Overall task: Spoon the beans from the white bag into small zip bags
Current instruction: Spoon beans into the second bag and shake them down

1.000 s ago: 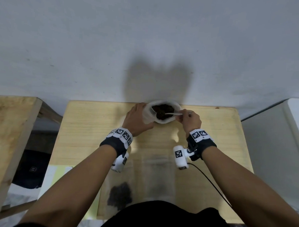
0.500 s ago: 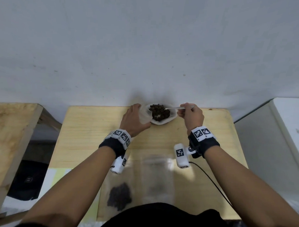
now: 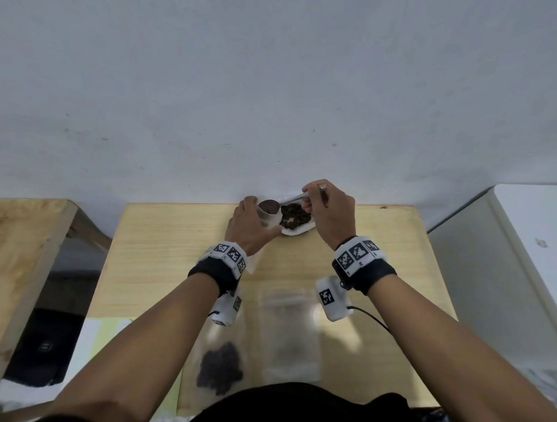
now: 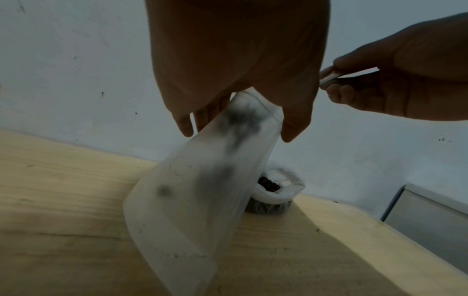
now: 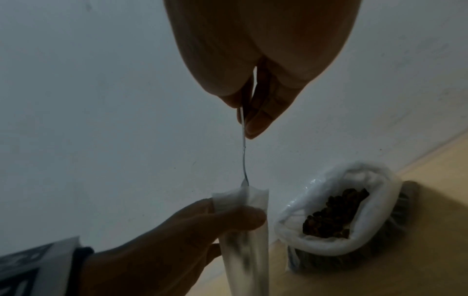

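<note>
The white bag (image 3: 297, 231) (image 5: 326, 246) of dark beans (image 3: 295, 215) (image 5: 331, 216) stands open at the table's far edge by the wall. My left hand (image 3: 251, 228) (image 4: 235, 80) grips a small frosted zip bag (image 4: 200, 190) (image 5: 243, 230) near its mouth, just left of the white bag. My right hand (image 3: 330, 210) (image 5: 258, 84) pinches a metal spoon (image 3: 269, 206) (image 5: 243, 152) by the handle; its bowl sits in the zip bag's mouth. Dark beans blur inside the zip bag in the left wrist view.
Two more zip bags lie flat at the table's (image 3: 160, 253) near edge: one with a dark pile of beans (image 3: 221, 368), one paler (image 3: 292, 336). A second wooden table (image 3: 10, 247) stands left, a white cabinet (image 3: 524, 253) right, the wall directly behind.
My right hand lifted the spoon out of the white bag and swung it left to the zip bag's mouth. My left hand raised the zip bag a little.
</note>
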Tool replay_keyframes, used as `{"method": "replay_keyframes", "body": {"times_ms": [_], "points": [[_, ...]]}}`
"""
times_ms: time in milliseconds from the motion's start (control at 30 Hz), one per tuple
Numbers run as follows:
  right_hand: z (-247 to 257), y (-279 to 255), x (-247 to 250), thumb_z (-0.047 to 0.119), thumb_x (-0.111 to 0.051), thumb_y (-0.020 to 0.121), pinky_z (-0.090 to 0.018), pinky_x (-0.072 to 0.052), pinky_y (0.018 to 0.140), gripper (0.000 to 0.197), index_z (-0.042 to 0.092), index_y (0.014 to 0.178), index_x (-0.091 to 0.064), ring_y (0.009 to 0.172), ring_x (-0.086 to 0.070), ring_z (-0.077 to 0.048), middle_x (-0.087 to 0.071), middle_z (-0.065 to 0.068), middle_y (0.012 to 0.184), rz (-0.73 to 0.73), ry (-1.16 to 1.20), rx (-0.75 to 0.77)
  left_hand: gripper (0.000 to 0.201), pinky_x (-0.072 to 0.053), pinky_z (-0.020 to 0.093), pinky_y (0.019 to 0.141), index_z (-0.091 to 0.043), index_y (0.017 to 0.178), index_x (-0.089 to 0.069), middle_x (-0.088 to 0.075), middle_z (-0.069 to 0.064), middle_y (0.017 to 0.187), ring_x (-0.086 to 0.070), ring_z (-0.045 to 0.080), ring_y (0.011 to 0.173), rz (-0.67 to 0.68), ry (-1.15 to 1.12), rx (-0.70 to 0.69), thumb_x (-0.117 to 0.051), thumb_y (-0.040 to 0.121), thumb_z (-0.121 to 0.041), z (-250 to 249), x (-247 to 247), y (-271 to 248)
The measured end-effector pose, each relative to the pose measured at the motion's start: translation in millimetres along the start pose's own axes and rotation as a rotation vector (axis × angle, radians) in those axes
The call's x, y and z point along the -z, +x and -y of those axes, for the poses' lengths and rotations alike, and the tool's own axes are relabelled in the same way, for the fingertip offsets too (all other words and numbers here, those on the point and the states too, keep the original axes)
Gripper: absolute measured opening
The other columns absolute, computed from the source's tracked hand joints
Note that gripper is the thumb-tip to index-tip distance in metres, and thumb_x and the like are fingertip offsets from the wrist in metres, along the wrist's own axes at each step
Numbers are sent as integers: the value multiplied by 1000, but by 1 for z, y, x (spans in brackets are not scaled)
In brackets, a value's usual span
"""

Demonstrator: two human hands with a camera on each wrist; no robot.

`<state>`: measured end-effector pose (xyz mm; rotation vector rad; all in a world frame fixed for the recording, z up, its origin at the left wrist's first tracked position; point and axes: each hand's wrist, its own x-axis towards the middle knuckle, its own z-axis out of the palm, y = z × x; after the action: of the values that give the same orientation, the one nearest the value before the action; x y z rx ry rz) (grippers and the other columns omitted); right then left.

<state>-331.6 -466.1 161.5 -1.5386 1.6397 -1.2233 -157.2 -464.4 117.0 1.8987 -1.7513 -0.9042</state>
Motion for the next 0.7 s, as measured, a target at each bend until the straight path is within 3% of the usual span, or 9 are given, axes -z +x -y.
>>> {"method": "replay_keyframes", "body": {"times_ms": [67,233,400,567,633,700], "points": [[-2,2,2,18,-51,98,-16,-54,66,21,12,89,-69,64,-67,-4,-68,5,66,-37,-7,12,81,-44,45,100,-9,136,-35,-45,8,136,-47,27,122,7,19,15,-77,74,-41,0,1,1],[-20,10,13,18,-48,99,-5,-43,62,21,13,90,-67,67,-65,-5,-70,0,72,-146,-32,-83,83,-42,46,102,-8,138,-34,-45,9,137,-46,28,123,28,40,45,-76,75,-42,4,3,1],[-59,5,15,22,-47,100,-31,-50,73,24,12,95,-69,79,-66,-22,-71,-4,81,-125,-212,-95,81,-43,46,101,-9,137,-35,-46,9,134,-47,28,121,76,42,65,-76,75,-40,1,5,3],[-85,-3,5,26,-45,102,-39,-54,75,27,13,101,-69,80,-67,-23,-71,-4,86,-137,-224,-32,60,-46,42,96,-7,132,-42,-48,7,125,-48,26,114,117,40,83,-69,83,-29,-9,5,5],[-90,-3,0,26,-46,101,-38,-54,75,26,14,100,-69,80,-67,-23,-71,-3,86,-130,-194,-84,57,-46,41,95,-5,131,-44,-49,8,125,-49,26,113,139,37,71,-69,84,-24,-12,5,5],[-92,-1,-6,26,-47,101,-34,-54,75,25,16,99,-69,80,-67,-21,-72,-3,83,-119,-138,-185,66,-45,46,101,-9,135,-41,-47,9,133,-47,28,121,169,26,75,-72,80,-28,-12,5,5]]}}
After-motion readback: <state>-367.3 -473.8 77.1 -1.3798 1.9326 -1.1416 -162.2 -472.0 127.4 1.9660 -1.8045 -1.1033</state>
